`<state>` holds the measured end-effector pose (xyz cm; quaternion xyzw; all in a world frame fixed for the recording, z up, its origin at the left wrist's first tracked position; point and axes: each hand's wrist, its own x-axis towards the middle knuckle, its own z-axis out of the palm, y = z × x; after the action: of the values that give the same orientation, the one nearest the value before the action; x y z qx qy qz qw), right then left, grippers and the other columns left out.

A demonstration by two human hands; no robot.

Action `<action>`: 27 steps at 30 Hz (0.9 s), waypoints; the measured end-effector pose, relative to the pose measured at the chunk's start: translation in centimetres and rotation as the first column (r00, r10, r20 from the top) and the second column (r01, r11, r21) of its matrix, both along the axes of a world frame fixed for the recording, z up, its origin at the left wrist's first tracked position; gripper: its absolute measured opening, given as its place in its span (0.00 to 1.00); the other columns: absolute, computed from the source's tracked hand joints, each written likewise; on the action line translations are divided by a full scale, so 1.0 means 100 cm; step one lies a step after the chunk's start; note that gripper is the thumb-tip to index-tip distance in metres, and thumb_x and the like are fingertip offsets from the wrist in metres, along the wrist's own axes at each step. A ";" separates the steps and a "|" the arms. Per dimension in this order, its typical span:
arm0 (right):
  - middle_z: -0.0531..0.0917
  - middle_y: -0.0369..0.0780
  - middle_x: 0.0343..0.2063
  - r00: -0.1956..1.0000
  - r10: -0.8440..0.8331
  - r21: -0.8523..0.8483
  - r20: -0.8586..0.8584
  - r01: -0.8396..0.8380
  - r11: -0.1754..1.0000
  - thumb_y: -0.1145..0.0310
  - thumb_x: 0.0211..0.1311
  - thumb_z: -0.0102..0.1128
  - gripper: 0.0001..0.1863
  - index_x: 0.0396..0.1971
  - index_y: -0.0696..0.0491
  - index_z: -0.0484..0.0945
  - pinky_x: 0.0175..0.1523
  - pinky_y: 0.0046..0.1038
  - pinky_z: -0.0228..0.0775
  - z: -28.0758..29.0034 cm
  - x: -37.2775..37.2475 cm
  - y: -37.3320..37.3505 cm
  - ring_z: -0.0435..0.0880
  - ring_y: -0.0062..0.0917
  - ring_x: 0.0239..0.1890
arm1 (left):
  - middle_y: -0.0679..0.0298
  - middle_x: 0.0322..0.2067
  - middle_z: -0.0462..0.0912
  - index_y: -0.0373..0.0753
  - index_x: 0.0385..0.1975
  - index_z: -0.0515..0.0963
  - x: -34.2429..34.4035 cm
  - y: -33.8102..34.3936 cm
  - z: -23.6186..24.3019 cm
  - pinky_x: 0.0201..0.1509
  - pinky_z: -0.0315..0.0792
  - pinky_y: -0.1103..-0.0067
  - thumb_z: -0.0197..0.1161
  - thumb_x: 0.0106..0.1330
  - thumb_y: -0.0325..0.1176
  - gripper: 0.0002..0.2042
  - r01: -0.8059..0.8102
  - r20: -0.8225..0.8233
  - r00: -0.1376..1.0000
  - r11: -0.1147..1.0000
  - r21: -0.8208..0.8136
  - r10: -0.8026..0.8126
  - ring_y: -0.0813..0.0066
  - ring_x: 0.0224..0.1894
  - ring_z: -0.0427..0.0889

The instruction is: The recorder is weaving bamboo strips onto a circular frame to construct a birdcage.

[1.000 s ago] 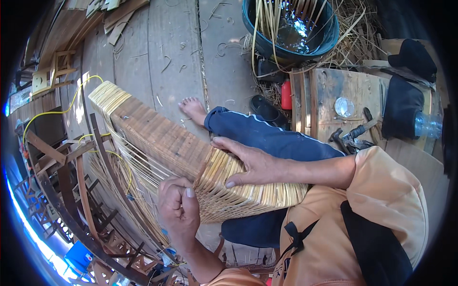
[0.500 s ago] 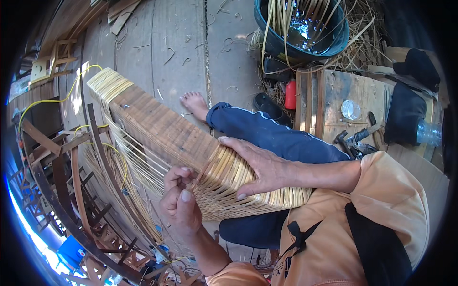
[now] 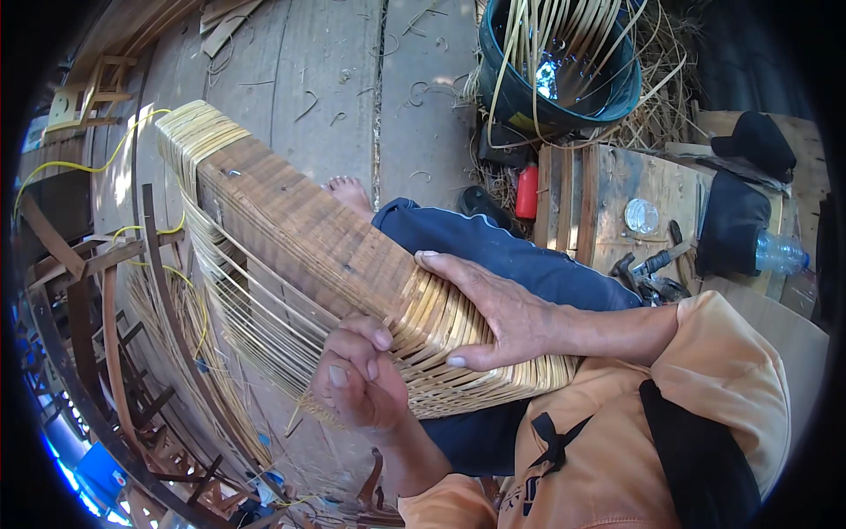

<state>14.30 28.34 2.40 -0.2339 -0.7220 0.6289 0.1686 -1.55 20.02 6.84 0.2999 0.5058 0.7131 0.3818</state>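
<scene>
One cane-bound wooden frame [image 3: 291,216] slants from far left to the lap. Of two hands, the left hand [image 3: 361,375] curls at its near-left edge, whether pinching a strand I cannot tell; the right hand [image 3: 498,313] spreads over the binding. Farther right: one bucket [image 3: 564,119], one red container [image 3: 526,192], one clear bottle [image 3: 780,252]. Dark lettering, partly hidden, marks one orange shirt [image 3: 590,467].

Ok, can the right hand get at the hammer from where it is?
Probably yes: the hammer lies just past the right forearm, with its handle seemingly uncovered. The right hand would likely need to come off the cane-wrapped wooden frame first.
</scene>
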 end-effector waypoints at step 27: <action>0.58 0.53 0.62 0.933 0.015 0.278 0.360 -0.123 0.953 0.71 0.47 0.54 0.41 0.63 0.62 0.50 0.69 0.33 0.42 0.053 -0.006 -0.042 0.54 0.41 0.67 | 0.53 0.25 0.77 0.38 0.26 0.75 -0.155 -0.259 -0.167 0.32 0.68 0.61 0.53 0.64 0.37 0.10 -0.883 -0.915 0.236 0.322 -0.342 -0.326 0.52 0.29 0.76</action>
<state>13.73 24.09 7.74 -0.2895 -0.8342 0.4670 0.0465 -17.01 -5.84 -9.88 0.2565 0.9611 0.0662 -0.0786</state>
